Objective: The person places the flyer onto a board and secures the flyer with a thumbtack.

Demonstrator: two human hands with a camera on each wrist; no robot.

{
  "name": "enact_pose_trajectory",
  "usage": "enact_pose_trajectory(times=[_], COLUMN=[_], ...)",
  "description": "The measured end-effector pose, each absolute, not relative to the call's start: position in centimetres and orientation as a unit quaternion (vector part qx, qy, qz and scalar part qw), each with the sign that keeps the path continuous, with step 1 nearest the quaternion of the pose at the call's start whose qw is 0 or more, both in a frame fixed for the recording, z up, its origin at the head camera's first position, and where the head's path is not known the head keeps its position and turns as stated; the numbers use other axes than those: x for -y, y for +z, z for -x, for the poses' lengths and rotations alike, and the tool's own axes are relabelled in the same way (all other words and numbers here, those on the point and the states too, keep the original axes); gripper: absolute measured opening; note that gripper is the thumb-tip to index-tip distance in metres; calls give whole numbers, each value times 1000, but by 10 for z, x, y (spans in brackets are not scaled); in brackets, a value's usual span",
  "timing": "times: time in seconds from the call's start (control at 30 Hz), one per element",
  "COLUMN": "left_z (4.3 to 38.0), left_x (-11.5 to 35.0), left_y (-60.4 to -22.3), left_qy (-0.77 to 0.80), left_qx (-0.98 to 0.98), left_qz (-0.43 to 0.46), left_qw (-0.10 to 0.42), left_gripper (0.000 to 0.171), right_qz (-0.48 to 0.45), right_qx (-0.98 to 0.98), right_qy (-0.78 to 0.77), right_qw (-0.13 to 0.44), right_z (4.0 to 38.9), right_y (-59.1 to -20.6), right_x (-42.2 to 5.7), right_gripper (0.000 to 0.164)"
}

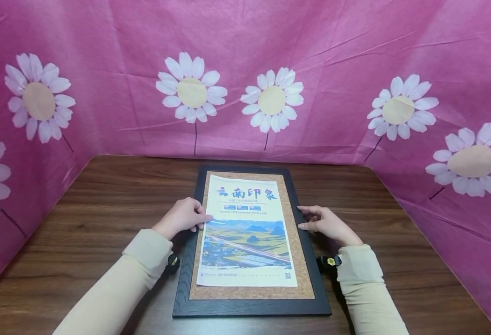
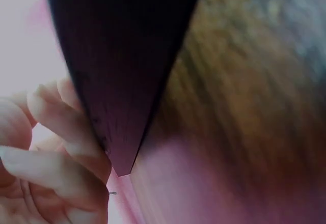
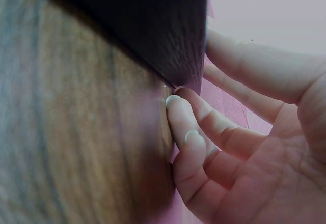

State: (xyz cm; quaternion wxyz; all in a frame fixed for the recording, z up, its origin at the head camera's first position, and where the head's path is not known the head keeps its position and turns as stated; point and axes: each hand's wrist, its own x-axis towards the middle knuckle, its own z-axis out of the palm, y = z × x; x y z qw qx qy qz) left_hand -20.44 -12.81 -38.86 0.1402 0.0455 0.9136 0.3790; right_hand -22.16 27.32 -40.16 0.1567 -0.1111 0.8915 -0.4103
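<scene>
In the head view, a printed poster (image 1: 245, 251) with Chinese lettering and a landscape picture lies on a cork board (image 1: 266, 292) with a black frame (image 1: 249, 307). My left hand (image 1: 183, 216) is over the frame's left border, thumb tip on the poster's left edge, fingers curled beside it. The left wrist view has those curled fingers (image 2: 71, 147) at the upper side of the frame (image 2: 117, 81). My right hand (image 1: 326, 223) grips the frame's right border. From the right wrist, its fingertips (image 3: 181, 109) are low at the frame's outer edge, thumb above.
The board lies on a dark wood-grain table (image 1: 94, 209). A pink cloth (image 1: 237, 28) with white daisies hangs around the table's back and sides. Black wrist straps (image 1: 173, 262) sit by both cuffs.
</scene>
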Motion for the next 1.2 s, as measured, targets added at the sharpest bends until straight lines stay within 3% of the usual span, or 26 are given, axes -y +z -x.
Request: enact_pose_trajectory(times=[0.6,0.87,1.2], left_z=[204,205,207], left_x=[127,129,140], left_y=[-387,-387,-389], left_qy=[338,344,318], left_qx=[-930,-928,-940], left_qz=[-36,-39,-44], left_qw=[140,137,117], left_gripper=[34,25,42], right_qz=[113,111,109], right_qx=[-890,-892,-892], right_qy=[-412,-410,-410], right_qw=[158,156,154], right_z=[222,222,222], right_y=[-402,-402,-403], right_x=[-274,-275,-275], right_gripper=[64,63,63])
